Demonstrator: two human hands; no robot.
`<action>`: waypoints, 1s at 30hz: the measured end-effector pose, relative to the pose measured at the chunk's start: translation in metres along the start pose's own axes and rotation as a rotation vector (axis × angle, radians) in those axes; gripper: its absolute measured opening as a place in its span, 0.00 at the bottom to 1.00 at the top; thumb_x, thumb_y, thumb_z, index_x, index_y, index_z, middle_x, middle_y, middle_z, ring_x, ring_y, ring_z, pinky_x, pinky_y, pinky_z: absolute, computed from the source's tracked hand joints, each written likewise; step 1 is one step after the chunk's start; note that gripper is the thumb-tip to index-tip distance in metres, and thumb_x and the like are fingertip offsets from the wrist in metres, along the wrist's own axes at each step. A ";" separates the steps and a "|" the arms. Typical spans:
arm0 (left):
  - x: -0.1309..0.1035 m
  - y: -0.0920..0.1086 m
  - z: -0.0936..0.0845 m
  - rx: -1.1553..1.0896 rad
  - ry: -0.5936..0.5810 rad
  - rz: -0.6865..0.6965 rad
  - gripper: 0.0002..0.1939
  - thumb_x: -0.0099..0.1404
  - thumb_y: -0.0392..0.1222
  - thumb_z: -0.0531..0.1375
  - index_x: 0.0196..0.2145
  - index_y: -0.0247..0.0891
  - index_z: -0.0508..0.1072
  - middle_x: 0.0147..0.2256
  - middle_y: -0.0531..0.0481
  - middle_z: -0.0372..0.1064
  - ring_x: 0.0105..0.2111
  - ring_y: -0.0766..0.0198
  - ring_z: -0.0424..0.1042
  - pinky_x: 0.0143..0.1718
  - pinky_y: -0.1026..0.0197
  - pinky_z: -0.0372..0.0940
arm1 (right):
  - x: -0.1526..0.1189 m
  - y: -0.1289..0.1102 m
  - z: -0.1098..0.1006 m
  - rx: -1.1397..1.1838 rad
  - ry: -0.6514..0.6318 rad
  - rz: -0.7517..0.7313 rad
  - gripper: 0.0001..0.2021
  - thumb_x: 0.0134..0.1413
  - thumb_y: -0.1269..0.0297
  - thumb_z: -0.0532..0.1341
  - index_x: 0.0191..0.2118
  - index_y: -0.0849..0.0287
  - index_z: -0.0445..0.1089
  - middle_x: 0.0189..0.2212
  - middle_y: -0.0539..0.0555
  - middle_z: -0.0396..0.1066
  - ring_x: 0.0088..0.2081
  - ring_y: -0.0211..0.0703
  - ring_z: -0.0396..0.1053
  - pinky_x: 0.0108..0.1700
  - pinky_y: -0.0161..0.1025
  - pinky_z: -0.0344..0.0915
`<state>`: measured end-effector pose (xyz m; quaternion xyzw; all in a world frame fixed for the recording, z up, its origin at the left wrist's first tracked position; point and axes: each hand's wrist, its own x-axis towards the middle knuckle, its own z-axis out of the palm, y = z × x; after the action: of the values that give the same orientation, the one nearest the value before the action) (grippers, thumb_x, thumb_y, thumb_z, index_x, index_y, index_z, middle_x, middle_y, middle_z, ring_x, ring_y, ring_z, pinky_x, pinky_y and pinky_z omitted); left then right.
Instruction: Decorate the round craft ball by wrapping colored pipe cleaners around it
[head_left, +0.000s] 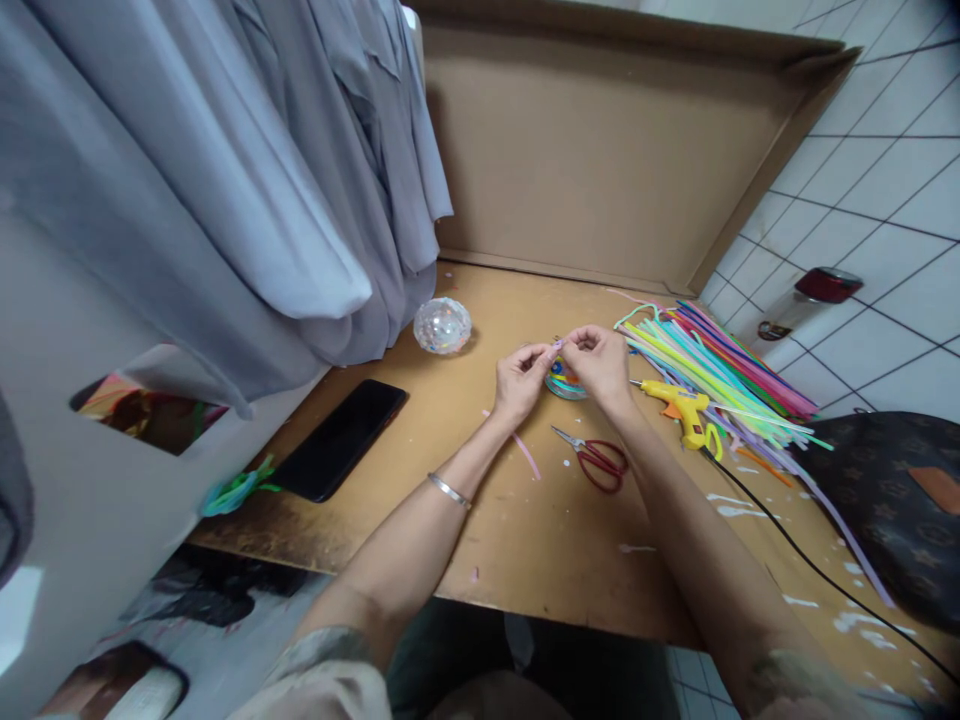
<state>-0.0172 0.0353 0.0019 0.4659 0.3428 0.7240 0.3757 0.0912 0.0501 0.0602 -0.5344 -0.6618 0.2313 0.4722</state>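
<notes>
The left hand [520, 378] and the right hand [598, 362] meet over the middle of the wooden table [525, 530], fingertips drawn together on a short lilac pipe cleaner [556, 345] held between them, each hand pinching one end. The piece is small and partly hidden by the fingers, so its exact shape cannot be told. Both forearms reach in from the near edge, converging towards the hands; the left wrist carries a thin silver bangle [448, 490].

Directly under the hands, partly covered by the right palm, lies a small round container [562, 384] with coloured contents; what it holds is probably bits of craft material, though the view is too poor to be sure. A pink pipe cleaner scrap [526, 455] lies on the table just below the left hand. Red-handled scissors [596, 458] lie near the right wrist, blades pointing up and left. To the right of that hand sits a yellow glue gun [684, 410], its black cord [810, 565] trailing towards the near right corner. Beyond the gun spreads a large bundle of pipe cleaners [720, 375] in many colours.

To the left, well apart from the hands, are a clear faceted ball [442, 325] and a black phone [339, 438]. Grey garments [247, 180] hang over the table's left side, and a cardboard sheet [600, 150] stands at the back.
</notes>
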 end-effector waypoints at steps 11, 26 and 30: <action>0.000 0.002 0.000 0.007 -0.005 0.017 0.19 0.52 0.58 0.70 0.26 0.36 0.79 0.23 0.52 0.70 0.25 0.69 0.64 0.31 0.64 0.62 | 0.002 -0.007 -0.019 -0.349 -0.171 -0.228 0.07 0.47 0.65 0.58 0.24 0.58 0.71 0.20 0.51 0.70 0.22 0.38 0.62 0.28 0.35 0.54; 0.002 -0.006 -0.001 -0.070 0.000 -0.034 0.22 0.51 0.60 0.70 0.28 0.36 0.79 0.25 0.50 0.73 0.25 0.68 0.67 0.31 0.63 0.64 | -0.001 0.002 -0.016 -0.492 -0.229 -0.369 0.11 0.57 0.63 0.56 0.31 0.59 0.75 0.23 0.53 0.73 0.24 0.40 0.62 0.30 0.36 0.50; 0.001 -0.007 -0.002 -0.073 -0.006 -0.056 0.24 0.49 0.63 0.70 0.27 0.36 0.78 0.22 0.53 0.70 0.22 0.70 0.62 0.27 0.64 0.61 | 0.000 0.001 -0.016 -0.551 -0.276 -0.365 0.10 0.57 0.63 0.57 0.32 0.59 0.76 0.24 0.54 0.73 0.25 0.41 0.63 0.30 0.37 0.50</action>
<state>-0.0177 0.0396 -0.0040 0.4441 0.3282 0.7239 0.4135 0.1059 0.0469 0.0665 -0.4785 -0.8413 0.0260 0.2502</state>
